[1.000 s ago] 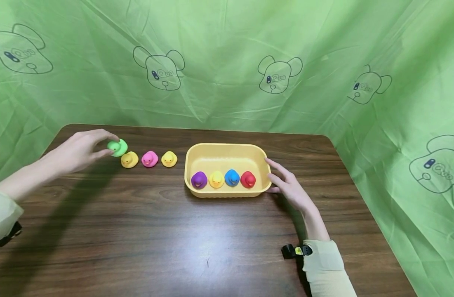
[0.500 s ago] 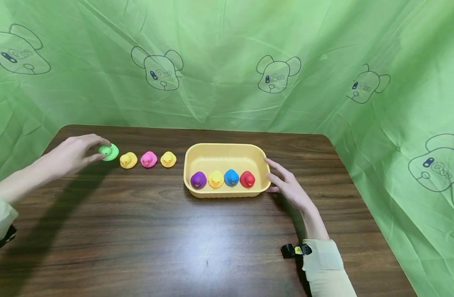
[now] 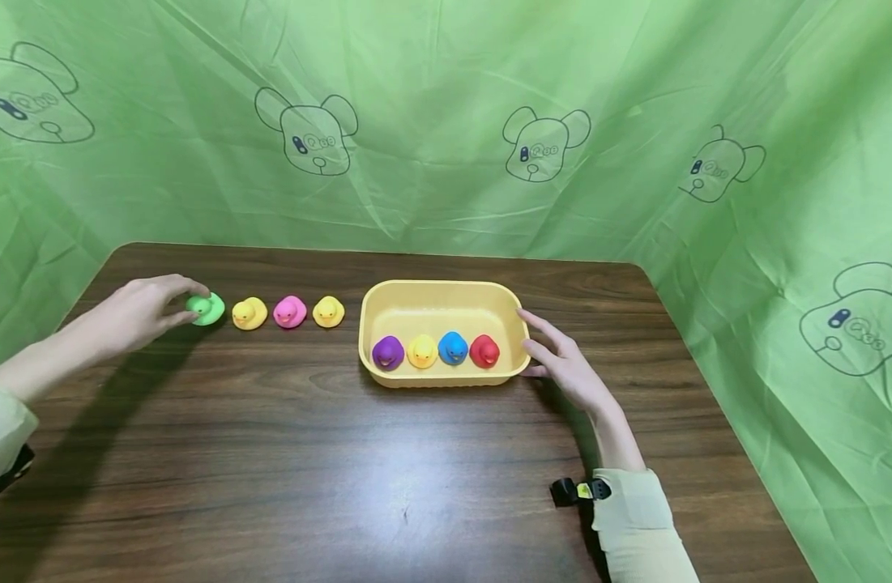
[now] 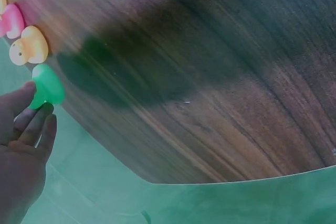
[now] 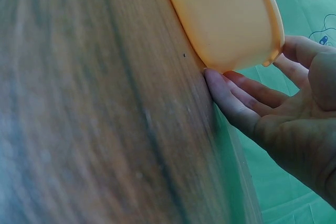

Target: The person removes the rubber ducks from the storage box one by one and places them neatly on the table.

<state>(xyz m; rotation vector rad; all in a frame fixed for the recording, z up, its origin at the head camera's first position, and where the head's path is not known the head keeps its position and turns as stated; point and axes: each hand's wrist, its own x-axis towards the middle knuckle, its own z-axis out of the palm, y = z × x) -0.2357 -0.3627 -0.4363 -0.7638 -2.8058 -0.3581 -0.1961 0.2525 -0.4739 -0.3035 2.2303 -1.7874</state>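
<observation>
My left hand (image 3: 141,314) pinches a green rubber duck (image 3: 210,309) between thumb and fingertips at the left end of a row of ducks. Beside it in the row stand a yellow-orange duck (image 3: 249,314), a pink duck (image 3: 290,312) and another yellow duck (image 3: 329,312). In the left wrist view the green duck (image 4: 50,85) is close to the table's far edge. My right hand (image 3: 571,371) touches the right end of a yellow plastic basin (image 3: 446,304). Its fingers lie against the outer wall and rim in the right wrist view, rather straight.
Inside the basin, along its near side, are a purple duck (image 3: 388,354), a yellow duck (image 3: 422,352), a blue duck (image 3: 453,349) and a red duck (image 3: 484,351). A dark wooden table (image 3: 285,453) carries everything. Green curtain (image 3: 431,202) hangs behind and at both sides.
My left hand has carried the green duck left and toward me, from behind the yellow-orange duck down to the row's left end. The right hand stays at the basin.
</observation>
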